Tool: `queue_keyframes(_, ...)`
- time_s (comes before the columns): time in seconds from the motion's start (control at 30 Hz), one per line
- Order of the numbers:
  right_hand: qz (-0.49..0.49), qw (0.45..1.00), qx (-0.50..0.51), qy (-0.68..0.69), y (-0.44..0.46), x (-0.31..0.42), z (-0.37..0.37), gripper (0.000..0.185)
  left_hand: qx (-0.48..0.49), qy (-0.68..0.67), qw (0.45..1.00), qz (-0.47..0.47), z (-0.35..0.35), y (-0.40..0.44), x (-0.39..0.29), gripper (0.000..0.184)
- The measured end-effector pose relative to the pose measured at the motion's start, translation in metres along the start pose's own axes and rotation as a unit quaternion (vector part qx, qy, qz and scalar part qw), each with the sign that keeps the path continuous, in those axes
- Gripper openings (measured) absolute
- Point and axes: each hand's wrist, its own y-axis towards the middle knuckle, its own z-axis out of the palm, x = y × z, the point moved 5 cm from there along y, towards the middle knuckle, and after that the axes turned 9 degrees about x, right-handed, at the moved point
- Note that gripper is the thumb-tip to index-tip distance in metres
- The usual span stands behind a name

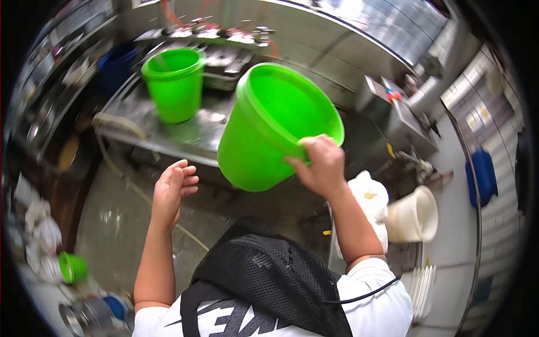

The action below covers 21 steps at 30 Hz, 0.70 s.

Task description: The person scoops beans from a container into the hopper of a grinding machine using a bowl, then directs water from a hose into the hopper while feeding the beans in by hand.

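A large bright green bucket (252,135) hangs tilted in the air before me, its mouth turned up and to the right. My right hand (321,165) grips its rim at the near right side, with the thumb outside. The part of the inside that shows holds nothing I can make out. To the left of the bucket, my left hand (175,188) is raised and touches nothing, fingers slightly curled and apart. A second green bucket (174,90) stands upright on the metal table (126,115), beyond my left hand.
Metal burners or taps (224,35) line the back wall. A blue barrel (117,64) stands at the back left beside shelves. A pale hose (120,124) runs off the table onto the floor. At right are a white bucket (412,216) and a white bag (368,194).
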Motion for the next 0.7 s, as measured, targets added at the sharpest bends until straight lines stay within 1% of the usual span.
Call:
queue_keyframes(0.03,-0.058,0.998,0.026,0.03,0.014,0.031,0.036,0.034,-0.04,-0.036,0.998,-0.028,-0.022,-0.017,-0.001,0.065)
queue_keyframes(0.07,-0.09,0.992,0.074,0.038,0.023,0.064,0.069,0.03,-0.08,-0.073,0.993,-0.055,-0.044,-0.034,0.0,0.074)
queue_keyframes(0.1,-0.136,0.983,0.113,0.056,0.027,0.095,0.102,0.027,-0.108,-0.083,0.986,-0.094,-0.066,-0.053,0.004,0.087)
queue_keyframes(0.13,-0.181,0.969,0.151,0.073,0.027,0.123,0.134,0.025,-0.149,-0.127,0.973,-0.12,-0.083,-0.071,0.011,0.088)
queue_keyframes(0.2,-0.288,0.933,0.2,0.08,0.022,0.174,0.187,0.022,-0.129,-0.153,0.969,-0.148,-0.121,-0.101,0.037,0.084)
queue_keyframes(0.23,-0.327,0.917,0.207,0.095,0.012,0.189,0.22,0.022,-0.175,-0.151,0.959,-0.164,-0.138,-0.118,0.051,0.07)
queue_keyframes(0.27,-0.347,0.906,0.213,0.116,0.013,0.205,0.242,0.022,-0.239,-0.147,0.947,-0.157,-0.15,-0.137,0.058,0.049)
queue_keyframes(0.33,-0.394,0.871,0.261,0.136,0.017,0.236,0.28,0.028,-0.319,-0.139,0.929,-0.126,-0.182,-0.173,0.082,0.037)
queue_keyframes(0.37,-0.385,0.856,0.295,0.178,0.027,0.251,0.291,0.034,-0.347,-0.143,0.919,-0.124,-0.197,-0.188,0.095,0.037)
queue_keyframes(0.4,-0.365,0.853,0.305,0.215,0.044,0.269,0.296,0.047,-0.391,-0.148,0.9,-0.122,-0.213,-0.205,0.108,0.038)
queue_keyframes(0.43,-0.325,0.872,0.276,0.24,0.058,0.28,0.303,0.051,-0.434,-0.151,0.881,-0.118,-0.227,-0.221,0.119,0.039)
queue_keyframes(0.47,-0.283,0.888,0.249,0.263,0.073,0.291,0.314,0.056,-0.456,-0.155,0.869,-0.115,-0.242,-0.235,0.128,0.039)
queue_keyframes(0.5,-0.225,0.893,0.236,0.31,0.08,0.293,0.341,0.063,-0.472,-0.127,0.868,-0.088,-0.256,-0.246,0.132,0.04)
queue_keyframes(0.53,-0.174,0.914,0.215,0.297,0.087,0.301,0.359,0.065,-0.486,-0.097,0.866,-0.061,-0.268,-0.257,0.127,0.041)
queue_keyframes(0.57,-0.077,0.884,0.303,0.347,0.09,0.307,0.391,0.066,-0.507,-0.099,0.854,-0.059,-0.28,-0.268,0.127,0.041)
queue_keyframes(0.6,0.022,0.837,0.389,0.386,0.087,0.311,0.425,0.067,-0.512,-0.082,0.855,-0.038,-0.292,-0.275,0.115,0.047)
queue_keyframes(0.63,0.025,0.803,0.425,0.417,0.093,0.325,0.452,0.06,-0.515,-0.062,0.855,-0.017,-0.302,-0.281,0.103,0.054)
queue_keyframes(0.67,0.011,0.794,0.434,0.425,0.097,0.338,0.471,0.06,-0.533,-0.06,0.844,-0.016,-0.313,-0.287,0.095,0.054)
queue_keyframes(0.7,0.045,0.775,0.437,0.454,0.107,0.352,0.484,0.056,-0.525,-0.053,0.849,0.013,-0.325,-0.289,0.082,0.056)
